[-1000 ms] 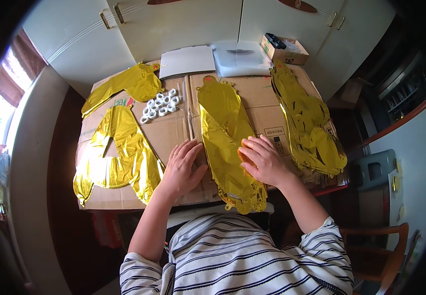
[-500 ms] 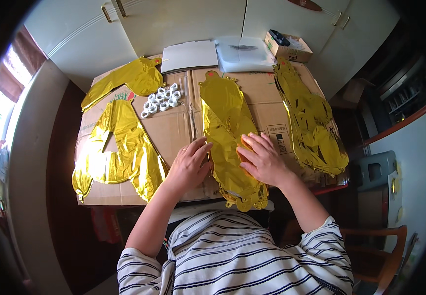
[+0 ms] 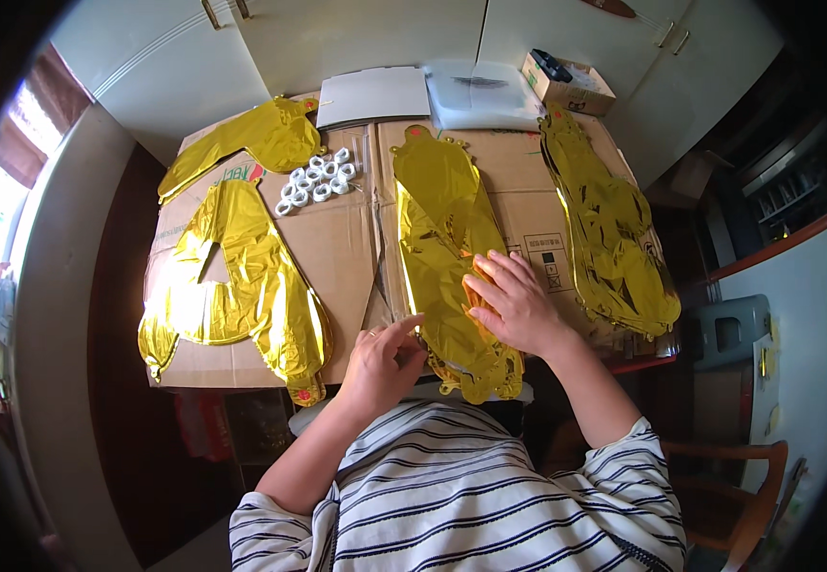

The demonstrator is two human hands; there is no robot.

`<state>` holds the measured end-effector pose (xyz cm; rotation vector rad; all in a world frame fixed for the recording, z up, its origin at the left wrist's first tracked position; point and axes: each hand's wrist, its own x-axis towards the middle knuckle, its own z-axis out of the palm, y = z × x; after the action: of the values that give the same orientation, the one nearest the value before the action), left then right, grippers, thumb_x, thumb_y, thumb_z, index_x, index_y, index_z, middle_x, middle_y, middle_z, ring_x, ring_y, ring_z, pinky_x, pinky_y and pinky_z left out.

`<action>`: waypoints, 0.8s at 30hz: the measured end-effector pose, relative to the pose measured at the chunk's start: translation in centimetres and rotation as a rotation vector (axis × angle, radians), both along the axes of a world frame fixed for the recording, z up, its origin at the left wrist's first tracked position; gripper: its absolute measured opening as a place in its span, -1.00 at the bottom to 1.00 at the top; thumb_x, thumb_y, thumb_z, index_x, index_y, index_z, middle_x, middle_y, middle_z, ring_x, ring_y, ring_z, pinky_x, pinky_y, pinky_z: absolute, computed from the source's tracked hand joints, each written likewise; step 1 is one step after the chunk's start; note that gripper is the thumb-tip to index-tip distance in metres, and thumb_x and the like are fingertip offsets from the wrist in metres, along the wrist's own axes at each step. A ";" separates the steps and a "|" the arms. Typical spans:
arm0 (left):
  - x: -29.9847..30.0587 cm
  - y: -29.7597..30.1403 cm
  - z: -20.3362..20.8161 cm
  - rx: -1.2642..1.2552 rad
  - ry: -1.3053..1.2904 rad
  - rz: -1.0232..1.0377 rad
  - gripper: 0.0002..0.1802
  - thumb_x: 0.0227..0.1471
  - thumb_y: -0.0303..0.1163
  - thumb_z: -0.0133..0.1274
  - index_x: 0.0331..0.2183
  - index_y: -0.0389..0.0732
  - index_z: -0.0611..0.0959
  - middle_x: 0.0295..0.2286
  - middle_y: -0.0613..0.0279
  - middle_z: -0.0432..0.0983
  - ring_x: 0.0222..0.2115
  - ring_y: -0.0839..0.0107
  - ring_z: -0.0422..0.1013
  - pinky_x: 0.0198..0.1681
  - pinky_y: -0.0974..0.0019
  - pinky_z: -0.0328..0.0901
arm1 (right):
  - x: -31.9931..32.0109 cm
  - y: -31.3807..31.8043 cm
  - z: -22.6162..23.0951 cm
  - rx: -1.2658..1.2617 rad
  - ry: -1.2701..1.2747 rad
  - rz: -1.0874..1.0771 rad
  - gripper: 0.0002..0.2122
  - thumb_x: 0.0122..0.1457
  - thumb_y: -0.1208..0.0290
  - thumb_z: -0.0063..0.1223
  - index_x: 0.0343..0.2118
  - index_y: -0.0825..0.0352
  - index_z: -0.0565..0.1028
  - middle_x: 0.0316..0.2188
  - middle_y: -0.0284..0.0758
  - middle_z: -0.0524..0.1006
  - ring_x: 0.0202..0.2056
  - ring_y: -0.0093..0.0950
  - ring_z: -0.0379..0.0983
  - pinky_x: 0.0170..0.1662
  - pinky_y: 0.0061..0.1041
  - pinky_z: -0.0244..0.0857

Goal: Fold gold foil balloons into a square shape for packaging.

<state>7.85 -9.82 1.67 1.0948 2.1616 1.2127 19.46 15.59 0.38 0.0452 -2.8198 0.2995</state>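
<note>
A flat stack of gold foil balloons (image 3: 442,205) lies lengthwise in front of me on the cardboard. My right hand (image 3: 516,303) rests on the stack's right edge, palm down, fingers stretched out. By the lower left edge is my left hand (image 3: 387,367); its index finger reaches onto the foil, the thumb stands apart from it, and the other fingers are curled. To the left lies a gold foil balloon shaped like a letter A (image 3: 227,257). Another folded gold foil balloon (image 3: 275,138) is behind it, and more gold foil balloons (image 3: 609,229) lie at the right.
Several small white rolls (image 3: 316,181) sit on the cardboard (image 3: 351,272) left of the stack. Along the back are a white flat board (image 3: 372,95), a clear plastic packet (image 3: 480,95) and a small carton (image 3: 568,84) holding a black object. A wooden chair (image 3: 766,477) stands at lower right.
My left hand has moved down along the stack's left edge, its fingers curling apart from the index. My right hand stays on the right edge, shifted slightly. The view has shifted a little.
</note>
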 end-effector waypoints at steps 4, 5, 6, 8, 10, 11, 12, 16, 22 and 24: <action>0.1 -0.1 0.2 -0.058 0.433 0.156 -0.59 -0.07 -0.31 0.29 -0.11 -0.10 0.66 -0.43 0.31 0.58 -0.32 0.24 0.49 -0.19 0.10 0.25 | 0.0 0.0 0.0 0.000 0.002 -0.004 -0.55 0.24 0.14 0.15 0.12 0.27 0.50 0.20 -0.10 0.39 0.30 -0.12 0.18 0.39 -0.07 -0.03; 0.1 0.0 0.3 -0.084 0.448 0.161 -0.65 -0.07 -0.29 0.29 -0.16 -0.10 0.67 -0.43 0.31 0.58 -0.31 0.23 0.49 -0.18 0.11 0.24 | 0.0 0.0 0.0 0.000 0.001 -0.004 -0.55 0.24 0.15 0.15 0.12 0.28 0.50 0.20 -0.10 0.39 0.30 -0.12 0.18 0.39 -0.08 -0.02; 0.1 0.2 0.4 -0.108 0.463 0.167 -0.70 -0.06 -0.28 0.30 -0.22 -0.10 0.69 -0.43 0.30 0.59 -0.30 0.23 0.50 -0.17 0.12 0.24 | 0.0 0.0 0.0 0.003 0.001 -0.004 -0.56 0.24 0.15 0.15 0.12 0.28 0.50 0.20 -0.10 0.39 0.30 -0.12 0.18 0.39 -0.08 -0.02; 0.1 0.6 0.5 -0.122 0.495 0.179 -0.77 -0.07 -0.27 0.31 -0.31 -0.09 0.70 -0.44 0.30 0.58 -0.29 0.21 0.50 -0.16 0.12 0.24 | 0.0 0.0 0.1 0.000 0.005 0.001 -0.56 0.24 0.15 0.15 0.12 0.28 0.50 0.21 -0.10 0.39 0.30 -0.12 0.18 0.39 -0.09 -0.02; 0.3 1.2 0.0 -0.102 0.525 0.192 -0.83 -0.08 -0.28 0.31 -0.38 -0.07 0.71 -0.45 0.31 0.56 -0.29 0.20 0.49 -0.15 0.12 0.24 | -0.1 0.0 0.2 -0.001 0.007 0.003 -0.55 0.24 0.16 0.16 0.12 0.28 0.50 0.21 -0.10 0.39 0.30 -0.12 0.18 0.39 -0.11 -0.01; 0.2 1.3 -0.6 -0.086 0.537 0.203 -0.88 -0.09 -0.30 0.30 -0.43 -0.06 0.70 -0.47 0.31 0.53 -0.30 0.21 0.46 -0.17 0.12 0.22 | -0.1 -0.1 0.2 -0.001 0.008 0.004 -0.55 0.24 0.16 0.16 0.12 0.28 0.50 0.21 -0.10 0.39 0.30 -0.13 0.19 0.39 -0.11 -0.01; 0.3 1.4 -0.6 -0.064 0.548 0.199 -0.90 -0.11 -0.32 0.29 -0.46 -0.07 0.69 -0.49 0.31 0.52 -0.34 0.21 0.46 -0.21 0.12 0.21 | -0.1 0.0 0.1 0.000 0.007 0.002 -0.55 0.23 0.16 0.16 0.11 0.28 0.50 0.20 -0.10 0.39 0.30 -0.13 0.19 0.39 -0.11 0.00; 0.7 0.9 -0.5 -0.004 0.560 0.175 -0.94 -0.15 -0.37 0.25 -0.55 -0.07 0.67 -0.54 0.29 0.48 -0.42 0.21 0.43 -0.29 0.12 0.18 | -0.1 0.0 0.0 -0.004 0.016 0.007 -0.55 0.23 0.16 0.17 0.12 0.28 0.49 0.20 -0.10 0.40 0.29 -0.13 0.19 0.38 -0.12 0.01; 0.6 -0.7 0.8 -0.037 0.453 0.085 -0.96 -0.13 -0.38 0.24 -0.51 -0.08 0.69 -0.52 0.28 0.50 -0.39 0.21 0.44 -0.23 0.13 0.20 | -0.1 0.0 -0.1 -0.002 0.017 0.006 -0.55 0.22 0.16 0.18 0.12 0.27 0.49 0.20 -0.10 0.40 0.29 -0.13 0.20 0.37 -0.12 0.02; 0.0 -1.0 0.8 -0.025 0.436 0.084 -0.95 -0.10 -0.38 0.23 -0.47 -0.09 0.71 -0.50 0.26 0.53 -0.38 0.19 0.46 -0.20 0.13 0.23 | 0.0 0.0 0.1 -0.001 0.012 0.000 -0.55 0.22 0.16 0.18 0.12 0.27 0.49 0.20 -0.10 0.40 0.29 -0.12 0.20 0.37 -0.12 0.03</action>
<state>7.81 -10.82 2.51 1.3728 2.5574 1.0514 19.45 15.55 0.52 0.0473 -2.8076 0.3005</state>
